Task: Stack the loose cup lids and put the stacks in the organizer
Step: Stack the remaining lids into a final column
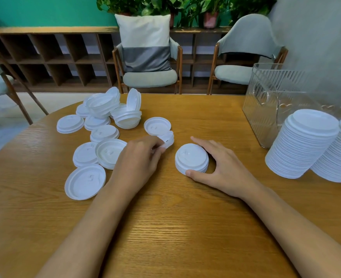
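Several loose white cup lids [103, 125] lie scattered and piled on the left half of the wooden table [175, 227]. My left hand [139, 159] pinches a white lid [168, 139] by its edge, tilted up off the table. My right hand [222, 167] cups a short stack of lids [191, 158] at the table's middle, thumb at the front, fingers behind. Two tall lid stacks [302, 143] stand at the right. The clear ribbed organizer [266, 101] stands behind them at the far right, and looks empty.
One lid [157, 126] lies upside down just beyond my left hand. Two grey chairs [149, 75] stand at the table's far side, with a wooden shelf unit and plants behind them. Another chair stands at the left.
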A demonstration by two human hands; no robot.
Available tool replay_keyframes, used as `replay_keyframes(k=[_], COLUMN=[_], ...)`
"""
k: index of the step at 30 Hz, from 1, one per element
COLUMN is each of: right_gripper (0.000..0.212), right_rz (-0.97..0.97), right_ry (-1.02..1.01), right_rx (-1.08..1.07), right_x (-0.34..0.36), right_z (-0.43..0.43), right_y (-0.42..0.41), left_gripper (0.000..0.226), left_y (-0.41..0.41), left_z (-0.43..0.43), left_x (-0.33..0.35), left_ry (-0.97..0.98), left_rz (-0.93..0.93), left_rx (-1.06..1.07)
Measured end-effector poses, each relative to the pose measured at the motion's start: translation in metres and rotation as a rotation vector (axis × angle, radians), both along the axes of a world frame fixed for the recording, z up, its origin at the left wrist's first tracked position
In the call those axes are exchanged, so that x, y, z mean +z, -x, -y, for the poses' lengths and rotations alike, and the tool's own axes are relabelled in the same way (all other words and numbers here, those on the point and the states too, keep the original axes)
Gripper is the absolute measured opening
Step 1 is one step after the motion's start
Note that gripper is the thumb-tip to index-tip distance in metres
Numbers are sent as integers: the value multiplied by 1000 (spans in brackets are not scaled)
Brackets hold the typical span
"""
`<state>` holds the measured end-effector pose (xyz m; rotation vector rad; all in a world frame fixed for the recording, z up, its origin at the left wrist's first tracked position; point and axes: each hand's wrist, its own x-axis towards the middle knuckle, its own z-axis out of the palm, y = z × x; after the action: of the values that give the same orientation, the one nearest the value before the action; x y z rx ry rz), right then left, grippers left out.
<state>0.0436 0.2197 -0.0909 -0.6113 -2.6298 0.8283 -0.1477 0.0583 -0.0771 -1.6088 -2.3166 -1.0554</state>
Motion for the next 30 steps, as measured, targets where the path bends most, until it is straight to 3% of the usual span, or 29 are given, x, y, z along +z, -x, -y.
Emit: replay_keyframes(k=[3, 6, 10, 17, 20, 25, 30], right_gripper=[84, 85, 91, 100, 102, 97, 89], right_rz=[-18, -33, -61, -67, -82, -106, -113], right_ry=[-38, -43, -19, 13, 16, 7, -4], right_rx=[7, 15, 5, 18, 35, 31, 38], right_x=[-2, -2, -1, 0, 0, -3, -3], right_z=[-1, -2, -1, 1, 0, -1, -1], right_y=[0, 2, 1, 1, 1, 2, 1], left_gripper=[10, 39, 73, 67, 63, 56, 52], left_y=[-6, -10, -8, -15, -16, -20, -23], left_z=[0, 1, 2, 1, -2, -8, -10], left_x=[7, 12, 15, 15, 10, -3, -9], left_ry=[-160, -207, -195, -207, -124, -44, 31], left_rz=[275, 587, 777, 1050, 992, 612, 481], left_rx=[-10, -112, -226, -359, -346, -139, -132])
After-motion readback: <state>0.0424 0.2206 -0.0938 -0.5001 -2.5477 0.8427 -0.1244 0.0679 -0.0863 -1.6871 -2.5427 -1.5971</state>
